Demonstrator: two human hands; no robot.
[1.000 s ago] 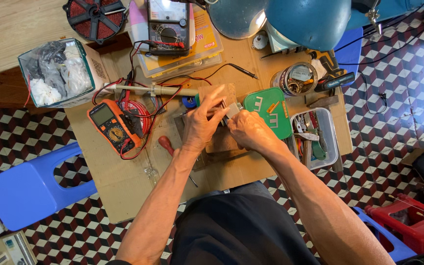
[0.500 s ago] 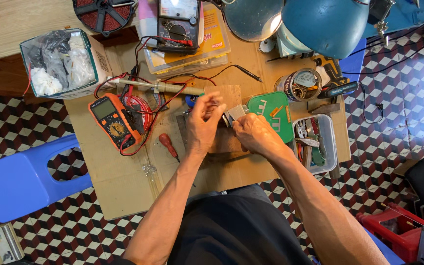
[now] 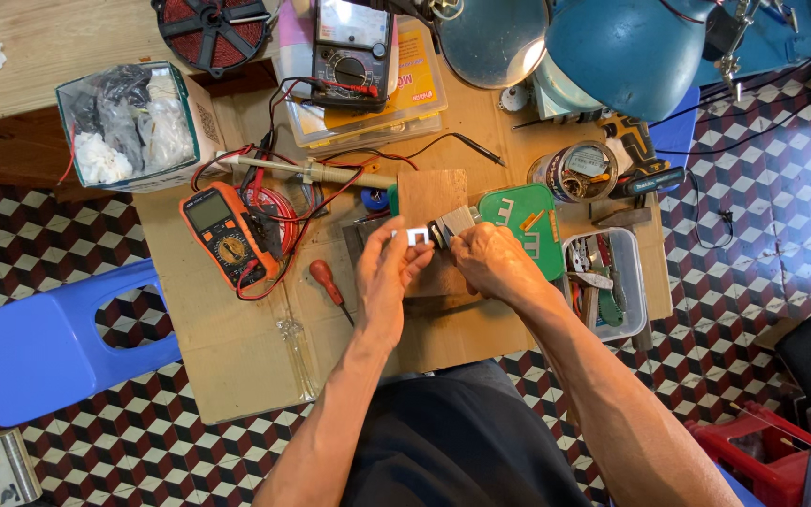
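- Orange multimeter lying on the cardboard-covered counter, red and black leads coiling beside it.
- Red-handled screwdriver lying just right of the meter.
- Analog meter sitting on a yellow case.
- Teal box holding white and grey rags.
- Red wire spool sitting at top.
- Clear tray holding small tools.
- Blue lamp hanging over the right side.
- Blue plastic stool standing on the patterned floor.

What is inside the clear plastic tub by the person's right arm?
The clear tub holds a jumble of small hand tools, some with red and green handles. Whatever lies beneath them is hidden.
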